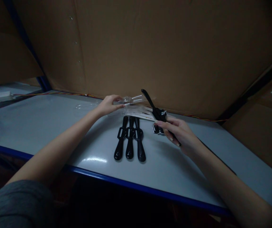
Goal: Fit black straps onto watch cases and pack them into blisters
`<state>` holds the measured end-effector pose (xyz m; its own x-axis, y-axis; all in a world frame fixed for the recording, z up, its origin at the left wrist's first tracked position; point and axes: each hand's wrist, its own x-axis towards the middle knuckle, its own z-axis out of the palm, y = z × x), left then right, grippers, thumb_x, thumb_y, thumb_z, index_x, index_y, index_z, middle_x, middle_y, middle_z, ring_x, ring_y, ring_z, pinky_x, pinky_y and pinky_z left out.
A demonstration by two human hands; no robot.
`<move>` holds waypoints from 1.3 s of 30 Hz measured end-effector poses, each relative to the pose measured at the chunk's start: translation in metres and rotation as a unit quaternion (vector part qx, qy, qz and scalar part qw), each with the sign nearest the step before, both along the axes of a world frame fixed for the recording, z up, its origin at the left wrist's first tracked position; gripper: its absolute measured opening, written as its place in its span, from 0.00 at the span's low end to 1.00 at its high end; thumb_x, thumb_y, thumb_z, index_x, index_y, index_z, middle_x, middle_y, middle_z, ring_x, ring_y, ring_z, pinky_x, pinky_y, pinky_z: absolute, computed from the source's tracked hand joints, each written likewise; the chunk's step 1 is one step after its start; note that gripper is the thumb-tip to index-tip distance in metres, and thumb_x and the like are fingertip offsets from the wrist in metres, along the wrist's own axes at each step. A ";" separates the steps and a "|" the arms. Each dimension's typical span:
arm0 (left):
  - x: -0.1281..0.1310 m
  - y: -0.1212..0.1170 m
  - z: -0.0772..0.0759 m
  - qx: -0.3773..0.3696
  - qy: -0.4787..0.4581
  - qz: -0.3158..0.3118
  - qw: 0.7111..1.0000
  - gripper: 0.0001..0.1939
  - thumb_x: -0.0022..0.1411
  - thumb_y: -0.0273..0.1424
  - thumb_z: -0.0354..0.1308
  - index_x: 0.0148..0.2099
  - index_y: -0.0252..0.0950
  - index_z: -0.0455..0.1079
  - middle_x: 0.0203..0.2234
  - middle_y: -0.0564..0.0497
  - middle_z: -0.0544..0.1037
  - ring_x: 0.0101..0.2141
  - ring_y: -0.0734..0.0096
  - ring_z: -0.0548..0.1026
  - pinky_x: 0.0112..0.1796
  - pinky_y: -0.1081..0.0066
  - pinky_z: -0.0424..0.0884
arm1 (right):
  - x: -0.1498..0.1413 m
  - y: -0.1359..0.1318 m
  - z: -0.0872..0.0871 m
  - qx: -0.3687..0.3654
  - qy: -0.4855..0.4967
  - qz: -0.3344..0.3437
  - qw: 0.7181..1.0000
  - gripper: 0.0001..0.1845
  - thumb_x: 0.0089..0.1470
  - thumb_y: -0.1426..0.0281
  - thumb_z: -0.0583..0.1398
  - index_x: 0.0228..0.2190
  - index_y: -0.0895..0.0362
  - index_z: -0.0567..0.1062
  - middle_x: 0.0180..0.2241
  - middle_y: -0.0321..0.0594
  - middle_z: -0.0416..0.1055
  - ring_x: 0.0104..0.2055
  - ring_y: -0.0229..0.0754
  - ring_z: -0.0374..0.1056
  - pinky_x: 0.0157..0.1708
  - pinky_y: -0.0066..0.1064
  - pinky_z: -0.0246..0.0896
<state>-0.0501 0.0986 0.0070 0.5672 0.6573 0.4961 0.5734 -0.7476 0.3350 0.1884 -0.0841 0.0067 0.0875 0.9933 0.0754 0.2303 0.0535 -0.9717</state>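
Three tools in a row, between two hands.
The row of tools (129, 139) lay side by side on the desk (197, 167), before a flat sheet (140, 113). Plastic packaging (132, 100) was in the left hand (109, 105), behind and left of the row; further tools (158, 114) were in the right hand (178, 131), to its right. A cable (67, 93) ran along the back, before a cardboard panel (150, 57).

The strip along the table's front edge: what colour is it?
The front edge strip is blue, showing best in the head view.
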 end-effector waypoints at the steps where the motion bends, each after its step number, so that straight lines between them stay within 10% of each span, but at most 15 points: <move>1: -0.001 -0.001 0.002 0.046 -0.009 -0.001 0.999 0.24 0.57 0.43 0.55 0.50 0.31 0.67 0.45 0.41 0.73 0.45 0.64 0.71 0.46 0.66 0.64 | -0.001 0.000 0.001 0.002 0.005 -0.004 1.000 0.18 0.43 0.58 0.64 0.31 0.57 0.70 0.09 0.23 0.52 0.09 0.26 0.42 0.08 0.23 0.30; 5: -0.004 -0.005 0.015 0.221 -0.075 0.028 0.972 0.27 0.60 0.44 0.51 0.56 0.33 0.60 0.54 0.39 0.65 0.55 0.59 0.62 0.53 0.60 0.57 | -0.004 0.002 0.002 0.022 0.022 -0.037 0.999 0.23 0.36 0.63 0.67 0.35 0.55 0.66 0.11 0.23 0.57 0.10 0.25 0.42 0.10 0.22 0.30; 9: -0.004 -0.012 0.028 0.244 -0.158 0.035 0.956 0.27 0.62 0.46 0.47 0.56 0.35 0.59 0.54 0.40 0.65 0.55 0.60 0.62 0.53 0.61 0.57 | 0.001 0.007 -0.004 0.055 -0.008 -0.048 0.997 0.18 0.41 0.61 0.64 0.33 0.54 0.66 0.13 0.25 0.60 0.12 0.29 0.50 0.12 0.22 0.41; 12: -0.002 -0.019 0.036 0.151 -0.241 0.021 0.958 0.24 0.64 0.46 0.42 0.52 0.34 0.63 0.47 0.41 0.71 0.47 0.65 0.71 0.46 0.66 0.65 | 0.009 0.010 -0.009 0.150 -0.131 -0.066 0.978 0.16 0.45 0.62 0.62 0.37 0.54 0.70 0.26 0.36 0.72 0.24 0.39 0.66 0.21 0.29 0.57; 18: 0.005 -0.041 0.059 -0.208 -0.183 -0.067 0.959 0.21 0.63 0.44 0.45 0.36 0.31 0.70 0.27 0.45 0.76 0.26 0.71 0.76 0.29 0.72 0.70 | 0.020 0.003 -0.004 0.286 -0.482 -0.093 0.823 0.16 0.56 0.67 0.52 0.44 0.56 0.71 0.39 0.47 0.73 0.40 0.51 0.69 0.35 0.38 0.60; 27: 0.014 -0.072 0.057 -0.545 -0.004 -0.152 0.825 0.17 0.54 0.43 0.56 0.32 0.33 0.74 0.23 0.48 0.78 0.32 0.64 0.77 0.33 0.72 0.70 | 0.022 -0.014 0.016 0.163 -0.283 0.084 0.942 0.14 0.50 0.59 0.60 0.36 0.54 0.70 0.16 0.30 0.66 0.17 0.34 0.60 0.19 0.27 0.53; 32: 0.021 -0.080 0.041 -0.649 0.090 -0.237 0.717 0.20 0.48 0.45 0.61 0.37 0.35 0.74 0.28 0.47 0.79 0.34 0.63 0.76 0.34 0.70 0.71 | 0.015 -0.016 0.014 0.184 -0.364 0.132 0.903 0.15 0.45 0.58 0.63 0.31 0.55 0.74 0.20 0.33 0.67 0.22 0.34 0.62 0.21 0.27 0.53; 39: 0.031 -0.090 0.021 -0.620 0.115 -0.316 0.709 0.15 0.47 0.31 0.65 0.39 0.33 0.71 0.34 0.44 0.79 0.33 0.61 0.77 0.35 0.62 0.72 | 0.012 -0.009 0.010 0.279 -0.415 0.093 0.861 0.14 0.45 0.58 0.64 0.27 0.55 0.71 0.25 0.36 0.67 0.28 0.37 0.63 0.27 0.30 0.56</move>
<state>-0.0192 0.0082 0.0283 0.9151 0.0854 -0.3941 0.4011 -0.0934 0.9113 0.2000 -0.0933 0.0168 -0.3829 0.7738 0.5046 0.7699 0.5692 -0.2886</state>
